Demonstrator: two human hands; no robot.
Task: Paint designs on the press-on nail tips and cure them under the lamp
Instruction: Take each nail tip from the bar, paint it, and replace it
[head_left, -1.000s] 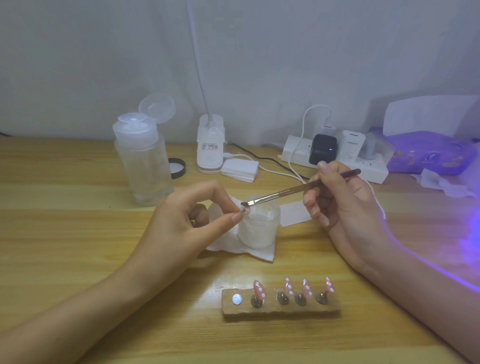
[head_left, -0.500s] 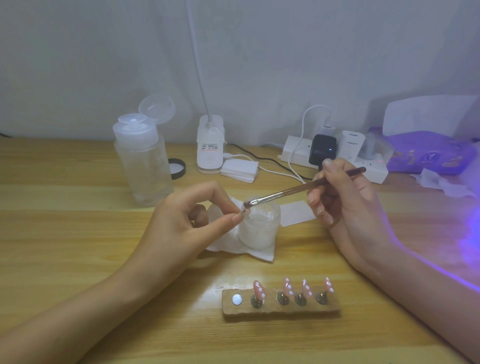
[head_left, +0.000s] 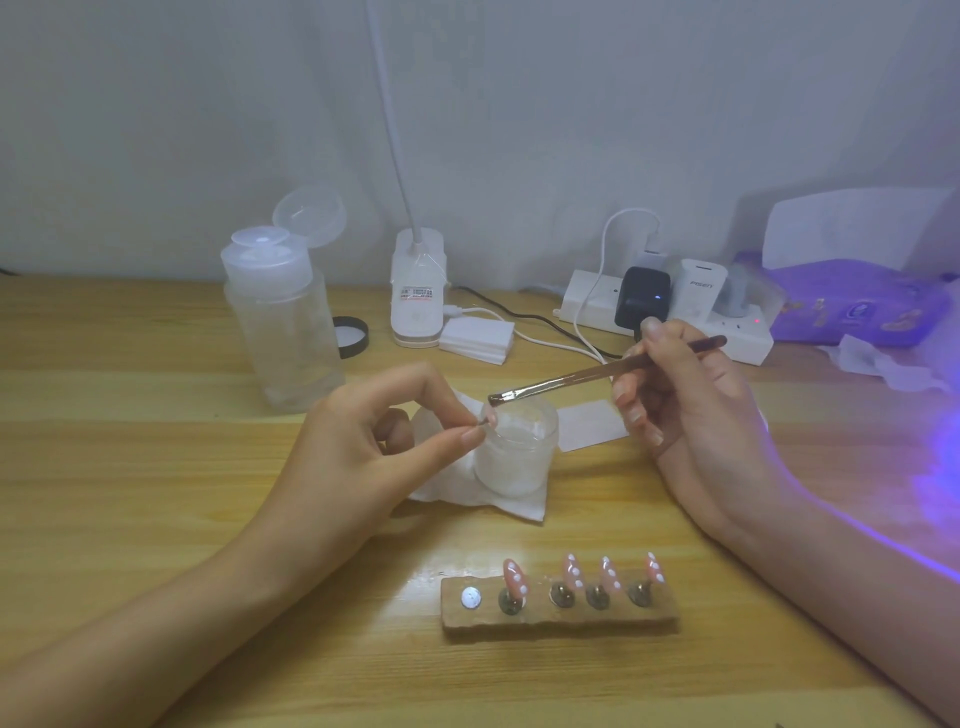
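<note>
My left hand (head_left: 358, 457) pinches a small nail tip on its stand (head_left: 487, 420) between thumb and forefinger, over the rim of a frosted white jar (head_left: 514, 452). My right hand (head_left: 685, 410) grips a thin brown brush (head_left: 597, 375); its bristle end hovers just above the pinched tip. Near the table's front edge lies a brown holder block (head_left: 558, 613) with several pink nail tips (head_left: 514, 577) dotted white standing on it, and one bare silver spot at its left end.
The jar sits on a white wipe (head_left: 498, 499). A clear pump bottle (head_left: 283, 322) with open lid, a black cap (head_left: 350, 336), a white lamp base (head_left: 418, 288), pads and a power strip (head_left: 670, 317) line the back. Purple light glows at the right edge.
The brush tip has lifted slightly off the pinched nail tip, and my right hand has shifted a little to the right. My left hand stays in place.
</note>
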